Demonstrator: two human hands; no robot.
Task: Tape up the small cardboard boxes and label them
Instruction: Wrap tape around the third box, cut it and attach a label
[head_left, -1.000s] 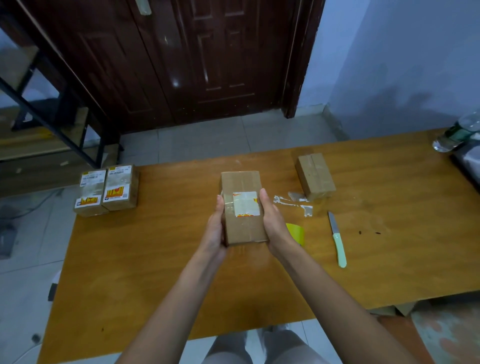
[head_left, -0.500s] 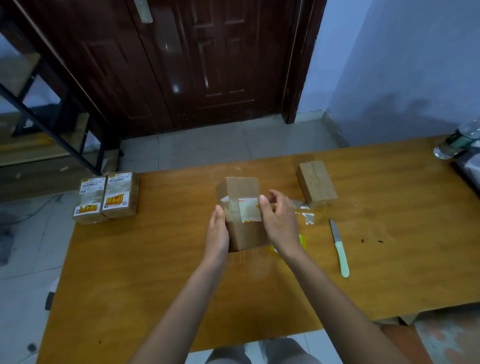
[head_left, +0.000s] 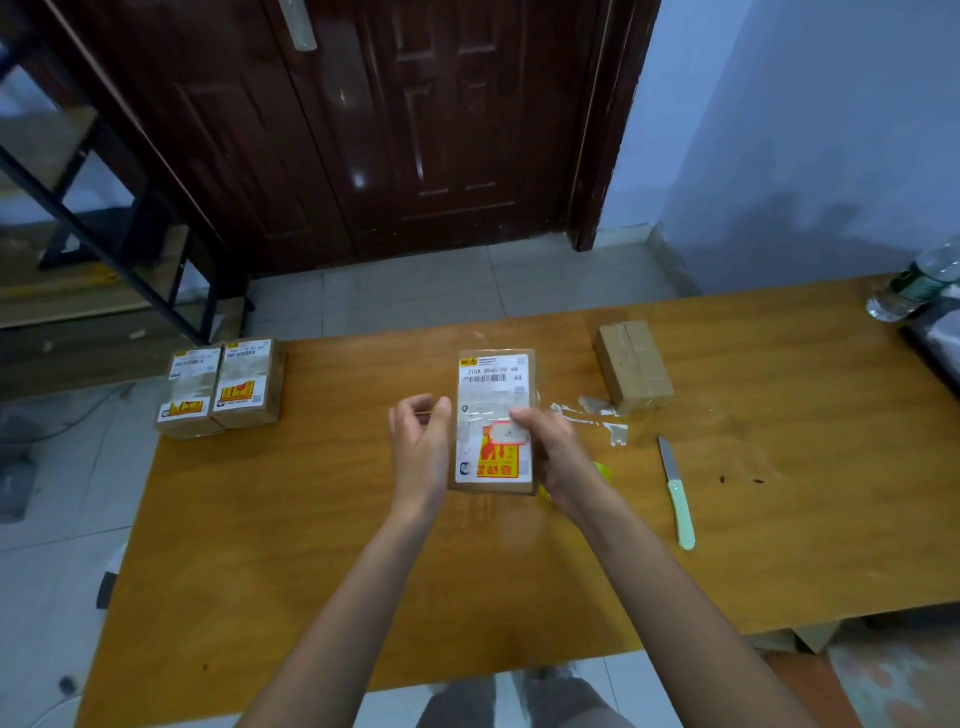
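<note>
Box held: a small cardboard box is held just above the wooden table, near the middle of its far half, between the two hands.
Long axis: it runs away from the person, toward the door, with the near end lower in the picture.
Facing: the labelled face is turned up toward the camera; the shipping label is read with its barcode at the far end and its red-and-yellow block at the near end.
Right hand: the right hand is clamped on the box's right edge, thumb laid across the label, fingers curled round behind.
Left hand: the left hand is set just beside the box's left edge with fingers curled inward; whether anything is gripped cannot be told.
Forearms: both are stretched forward and converge on the box.
Labelled pair: two labelled boxes are set side by side, touching, at the far left corner.
Unlabelled box: a plain box lies to the right, well apart.
Knife: a green-handled knife lies to the right of the hands.
Tape: a yellow roll is mostly hidden behind the right hand.
</note>
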